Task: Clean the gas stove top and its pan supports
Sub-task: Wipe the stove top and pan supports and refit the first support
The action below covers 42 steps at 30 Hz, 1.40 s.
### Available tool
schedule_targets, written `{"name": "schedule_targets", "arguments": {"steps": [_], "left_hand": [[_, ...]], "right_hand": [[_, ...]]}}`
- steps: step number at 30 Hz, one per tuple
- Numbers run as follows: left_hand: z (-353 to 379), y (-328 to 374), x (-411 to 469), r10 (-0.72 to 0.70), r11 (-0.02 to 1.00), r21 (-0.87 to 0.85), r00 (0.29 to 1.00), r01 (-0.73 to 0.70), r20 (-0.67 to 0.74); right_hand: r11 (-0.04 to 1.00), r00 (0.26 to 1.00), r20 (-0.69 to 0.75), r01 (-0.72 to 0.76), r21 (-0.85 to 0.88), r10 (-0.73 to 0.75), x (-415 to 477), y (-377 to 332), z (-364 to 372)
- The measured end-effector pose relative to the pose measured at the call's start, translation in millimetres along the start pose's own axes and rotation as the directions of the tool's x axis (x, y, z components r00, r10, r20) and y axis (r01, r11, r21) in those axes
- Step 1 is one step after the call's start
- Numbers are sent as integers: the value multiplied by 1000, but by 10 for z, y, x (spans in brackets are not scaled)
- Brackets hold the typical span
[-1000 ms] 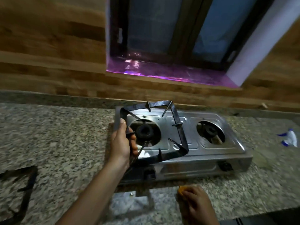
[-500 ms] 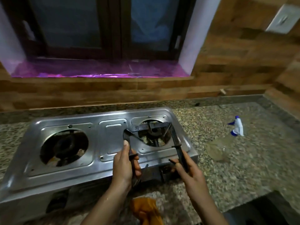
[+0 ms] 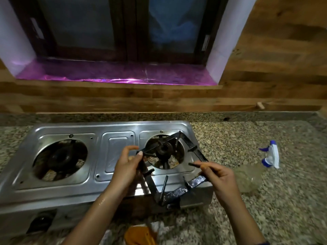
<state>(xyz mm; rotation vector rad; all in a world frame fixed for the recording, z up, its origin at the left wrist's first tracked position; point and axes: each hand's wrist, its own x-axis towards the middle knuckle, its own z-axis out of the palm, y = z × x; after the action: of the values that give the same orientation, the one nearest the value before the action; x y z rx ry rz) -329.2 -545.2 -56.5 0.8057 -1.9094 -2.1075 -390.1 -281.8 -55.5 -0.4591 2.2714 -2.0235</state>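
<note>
The gas stove (image 3: 99, 156) has two burner openings; one black pan support (image 3: 169, 175) is in view, held tilted over the right burner (image 3: 164, 150), between the two hands. The left hand (image 3: 126, 167) grips the support's left bar, thumb on top and fingers curled loosely. The right hand (image 3: 218, 175) pinches the support's right side between thumb and fingers. The left burner (image 3: 61, 157), well left of the left hand, is uncovered. One orange cloth (image 3: 139, 235) lies on the granite counter (image 3: 283, 209) below and between the forearms. One clear spray bottle (image 3: 260, 167) with a blue and white nozzle lies on its side just right of the right hand.
</note>
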Motion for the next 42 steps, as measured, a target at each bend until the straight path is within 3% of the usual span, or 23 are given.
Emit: {"name": "schedule_targets", "arguments": {"steps": [2, 5, 10, 13, 16, 21, 31, 42], "left_hand": [[-33, -41, 28, 151, 964, 212, 986, -162, 71], [-58, -53, 21, 329, 828, 455, 941, -327, 77], [-131, -92, 101, 439, 719, 567, 895, -400, 76], [-106, -207, 109, 470, 636, 668, 880, -386, 61], [-29, -258, 46, 485, 594, 731, 874, -336, 8], [92, -319, -9, 480, 531, 791, 877, -303, 14], [215, -417, 84, 534, 436, 858, 845, -272, -3], [180, -482, 139, 520, 384, 899, 854, -212, -21]], "right_hand": [[1000, 1000, 18, -11, 20, 10, 156, -15, -104], [996, 995, 84, -66, 54, 61, 418, 76, -242], [985, 950, 262, -173, -1, 167, 854, 253, -339], [974, 903, 370, -182, -131, 218, 1121, 252, -341], [946, 900, 401, -39, -321, 173, 1450, 287, -265], [882, 890, 442, 114, -456, 113, 1879, 431, -89], [838, 876, 482, 249, -485, 18, 2208, 670, 224], [821, 880, 475, 266, -505, 7, 2194, 703, 305]]}}
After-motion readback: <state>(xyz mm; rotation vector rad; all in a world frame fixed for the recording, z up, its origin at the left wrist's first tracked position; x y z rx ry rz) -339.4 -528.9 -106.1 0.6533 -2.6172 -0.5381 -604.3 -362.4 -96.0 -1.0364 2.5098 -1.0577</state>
